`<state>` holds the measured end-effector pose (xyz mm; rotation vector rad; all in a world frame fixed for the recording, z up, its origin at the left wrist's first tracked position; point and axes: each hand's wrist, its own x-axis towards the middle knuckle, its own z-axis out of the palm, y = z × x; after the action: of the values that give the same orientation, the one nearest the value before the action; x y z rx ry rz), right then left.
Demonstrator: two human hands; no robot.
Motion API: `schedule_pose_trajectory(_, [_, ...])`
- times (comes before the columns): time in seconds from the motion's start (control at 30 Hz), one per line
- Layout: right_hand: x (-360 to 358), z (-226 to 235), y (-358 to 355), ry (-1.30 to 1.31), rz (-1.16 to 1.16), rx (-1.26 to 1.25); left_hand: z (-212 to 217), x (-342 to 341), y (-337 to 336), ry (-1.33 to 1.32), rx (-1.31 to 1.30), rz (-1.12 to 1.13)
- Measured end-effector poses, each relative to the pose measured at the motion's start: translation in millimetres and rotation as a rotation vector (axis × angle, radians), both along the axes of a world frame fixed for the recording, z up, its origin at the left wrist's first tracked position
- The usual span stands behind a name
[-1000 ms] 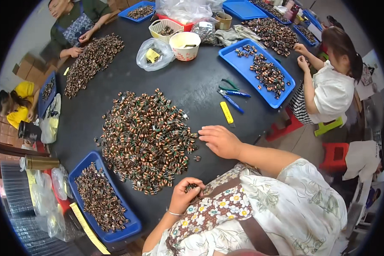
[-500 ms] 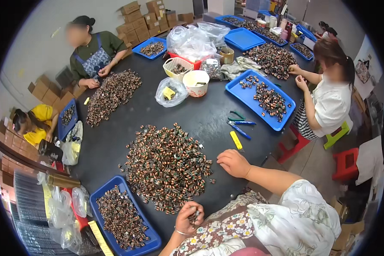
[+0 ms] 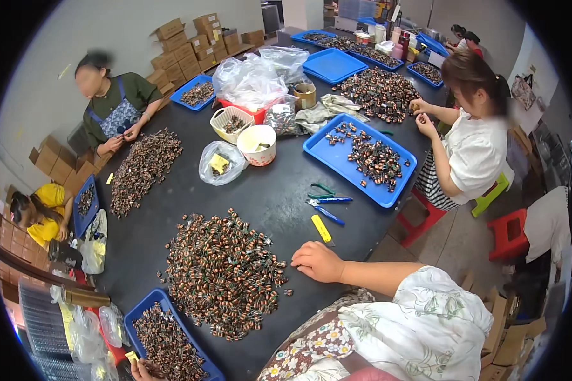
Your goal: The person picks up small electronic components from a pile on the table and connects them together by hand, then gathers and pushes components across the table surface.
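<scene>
No legible text or numbers

2 hands visible. Right hand (image 3: 318, 261) back up, fingers together, loosely bent; right forearm (image 3: 370, 274) bare, near straight with wrist. Left hand (image 3: 147, 370) mostly cropped at lower edge, grip unclear.

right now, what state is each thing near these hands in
coil pile, loosely heaped
lower-left blue tray, filled with coils
left hand, by that tray, partly out of frame
right hand, palm down beside the pile
blue-handled cutters, handles spread
green-handled pliers, handles spread
yellow utility knife, lying flat
</scene>
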<state>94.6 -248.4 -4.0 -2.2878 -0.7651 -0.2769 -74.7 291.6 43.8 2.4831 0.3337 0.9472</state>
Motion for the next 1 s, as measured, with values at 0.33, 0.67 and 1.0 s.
schedule_pose_trajectory(0.33, [-8.6, 11.0, 24.7, 0.664, 0.029, 0.398, 30.9, 71.9, -193.2, 0.367, -0.796, -0.276])
schedule_pose_trajectory(0.67, [-37.3, 7.6, 63.6, 1.415, 0.263, 0.663, -51.9, 72.0, -292.1, 0.791, -1.521, -0.721])
schedule_pose_trajectory(1.0, [26.5, -18.9, 58.7, 0.106, 0.01, -0.028, -58.2, 68.7, -288.3, 0.796, -1.654, -0.548])
